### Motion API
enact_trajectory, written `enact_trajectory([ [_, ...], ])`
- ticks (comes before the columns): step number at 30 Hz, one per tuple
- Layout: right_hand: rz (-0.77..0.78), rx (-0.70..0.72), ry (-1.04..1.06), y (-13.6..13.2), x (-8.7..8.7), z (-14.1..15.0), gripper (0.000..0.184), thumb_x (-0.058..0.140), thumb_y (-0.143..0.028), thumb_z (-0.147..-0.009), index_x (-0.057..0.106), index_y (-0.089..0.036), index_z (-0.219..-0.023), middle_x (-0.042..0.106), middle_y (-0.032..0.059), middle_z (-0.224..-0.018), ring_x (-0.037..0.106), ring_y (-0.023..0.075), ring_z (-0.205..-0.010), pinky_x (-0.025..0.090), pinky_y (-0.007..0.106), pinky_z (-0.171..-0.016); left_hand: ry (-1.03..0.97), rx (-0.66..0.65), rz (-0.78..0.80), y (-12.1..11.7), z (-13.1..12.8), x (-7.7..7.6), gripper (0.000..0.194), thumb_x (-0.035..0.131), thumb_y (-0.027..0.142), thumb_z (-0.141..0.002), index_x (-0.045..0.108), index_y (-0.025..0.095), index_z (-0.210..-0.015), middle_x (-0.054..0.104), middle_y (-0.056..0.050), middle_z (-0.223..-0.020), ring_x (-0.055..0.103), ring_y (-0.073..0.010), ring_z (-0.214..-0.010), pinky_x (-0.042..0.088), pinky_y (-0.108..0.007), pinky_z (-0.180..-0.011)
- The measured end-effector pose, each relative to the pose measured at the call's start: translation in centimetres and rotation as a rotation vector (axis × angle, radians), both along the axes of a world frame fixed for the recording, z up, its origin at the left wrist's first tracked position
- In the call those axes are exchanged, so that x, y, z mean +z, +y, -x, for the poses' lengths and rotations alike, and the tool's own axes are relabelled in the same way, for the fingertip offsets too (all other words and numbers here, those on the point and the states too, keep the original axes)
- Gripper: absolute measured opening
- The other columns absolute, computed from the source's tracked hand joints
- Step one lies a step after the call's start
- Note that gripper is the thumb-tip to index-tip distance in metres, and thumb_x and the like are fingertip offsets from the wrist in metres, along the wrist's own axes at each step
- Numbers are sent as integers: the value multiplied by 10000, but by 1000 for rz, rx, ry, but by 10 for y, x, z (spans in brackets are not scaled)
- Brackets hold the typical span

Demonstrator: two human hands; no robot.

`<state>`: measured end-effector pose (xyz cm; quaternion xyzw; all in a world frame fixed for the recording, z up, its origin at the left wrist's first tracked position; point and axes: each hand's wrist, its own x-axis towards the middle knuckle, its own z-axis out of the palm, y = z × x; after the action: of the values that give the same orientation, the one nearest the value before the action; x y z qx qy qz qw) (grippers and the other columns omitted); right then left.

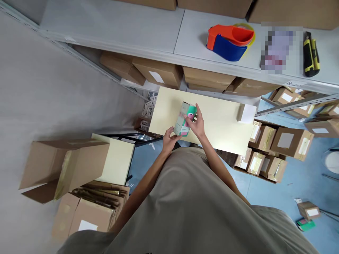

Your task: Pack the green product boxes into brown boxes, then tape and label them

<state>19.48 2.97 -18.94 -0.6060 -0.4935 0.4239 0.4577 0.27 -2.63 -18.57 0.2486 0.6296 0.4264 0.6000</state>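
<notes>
A small green and pink product box (184, 119) is held over the near edge of a pale yellow table (219, 121). My left hand (169, 138) grips its lower end from below, fingers closed round it. My right hand (197, 121) presses on its right side and top, fingers curled against it. A small white box (247, 113) stands at the table's far right corner, apart from both hands.
A grey shelf (148, 31) above carries an orange and blue tape dispenser (229, 41) and a yellow and black utility knife (310, 53). Several sealed cardboard boxes (287, 143) lie on the blue floor at right. An open carton (66, 169) and a yellow stool (118, 158) stand at left.
</notes>
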Motion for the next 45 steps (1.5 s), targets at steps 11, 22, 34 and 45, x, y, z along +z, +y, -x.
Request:
enact_trajectory([
  [11, -149, 134, -247, -31, 76, 52, 557, 778, -645, -1011, 683, -304, -1441, 578, 165, -1617, 617, 357, -1482, 569, 545, -1226, -374, 225, 230, 63, 57, -7, 282, 753, 436, -776, 569, 234, -845, 712, -62, -889, 751, -201, -932, 616, -295, -871],
  [22, -111, 262, -327, -29, 90, 92, 415, 709, -548, -1074, 755, -331, -1424, 549, 70, -1761, 613, 337, -1530, 561, 540, -1264, -274, 130, 347, 91, 93, -9, 228, 736, 358, -823, 677, 228, -1000, 779, -53, -878, 781, -244, -887, 613, -340, -819],
  [34, 272, -64, -203, 106, 15, 72, 558, 734, -687, -994, 737, -209, -1283, 817, 95, -1120, 717, 229, -829, 664, 425, -931, -378, -170, 203, 85, 131, 13, 590, 992, 169, -638, 757, 203, -1178, 793, 1, -873, 715, -129, -760, 512, -242, -719],
  [45, 786, -50, 106, 92, -29, 133, 515, 663, -664, -1087, 688, -177, -922, 734, 60, -766, 738, 168, -655, 716, 318, -752, -302, 22, 113, 155, 142, 9, 601, 1049, 260, -632, 721, 222, -1134, 763, 20, -856, 705, -130, -752, 521, -249, -733],
])
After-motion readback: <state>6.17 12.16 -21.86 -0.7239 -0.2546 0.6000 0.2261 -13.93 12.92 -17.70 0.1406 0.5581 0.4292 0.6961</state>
